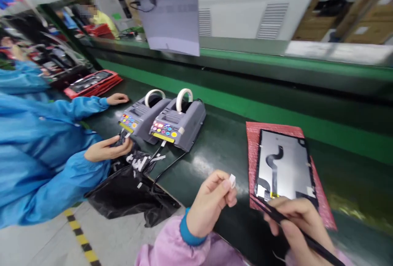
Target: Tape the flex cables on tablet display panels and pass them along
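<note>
Pinching a small white strip of tape point(232, 180) between thumb and finger, the left hand point(210, 202) is hovering over the green bench point(222, 143), while the right hand point(302, 223) is gripping black tweezers point(273, 212), their tips pointing to ten o'clock, near the strip but apart. At two o'clock from the left hand, the screen point(290, 163) is resting on red bubble wrap point(253, 145); we're apparently watching tape preparation, the next move probably calling for a steady, careful tweezer pick-up.
</note>
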`<state>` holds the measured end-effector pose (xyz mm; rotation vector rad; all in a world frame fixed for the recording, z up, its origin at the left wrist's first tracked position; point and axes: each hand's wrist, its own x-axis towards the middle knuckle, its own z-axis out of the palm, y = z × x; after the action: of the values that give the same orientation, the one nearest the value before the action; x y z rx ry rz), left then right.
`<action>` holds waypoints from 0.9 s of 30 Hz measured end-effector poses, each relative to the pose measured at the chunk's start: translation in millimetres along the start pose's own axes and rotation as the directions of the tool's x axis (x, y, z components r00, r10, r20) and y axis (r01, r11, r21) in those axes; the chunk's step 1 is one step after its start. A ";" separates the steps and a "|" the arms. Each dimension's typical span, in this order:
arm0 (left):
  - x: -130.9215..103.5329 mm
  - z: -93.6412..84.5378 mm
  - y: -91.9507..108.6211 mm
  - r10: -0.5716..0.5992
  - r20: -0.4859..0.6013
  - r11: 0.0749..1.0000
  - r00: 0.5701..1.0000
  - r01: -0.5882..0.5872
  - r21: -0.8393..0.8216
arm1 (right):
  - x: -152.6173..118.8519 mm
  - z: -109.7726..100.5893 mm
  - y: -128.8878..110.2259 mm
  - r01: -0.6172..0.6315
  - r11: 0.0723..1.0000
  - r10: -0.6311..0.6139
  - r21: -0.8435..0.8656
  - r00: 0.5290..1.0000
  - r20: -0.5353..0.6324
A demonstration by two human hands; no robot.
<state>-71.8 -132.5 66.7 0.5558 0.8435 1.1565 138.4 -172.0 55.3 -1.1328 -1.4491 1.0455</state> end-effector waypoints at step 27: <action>-5.5 22.7 -38.1 -0.041 0.219 0.952 0.975 -0.028 0.306 | -14.5 -3.6 -3.6 0.045 0.990 -0.019 0.136 0.982 -0.188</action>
<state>-32.9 -149.3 52.6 0.9221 0.8338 0.9394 142.7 -186.6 56.6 -1.0732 -1.2238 0.9761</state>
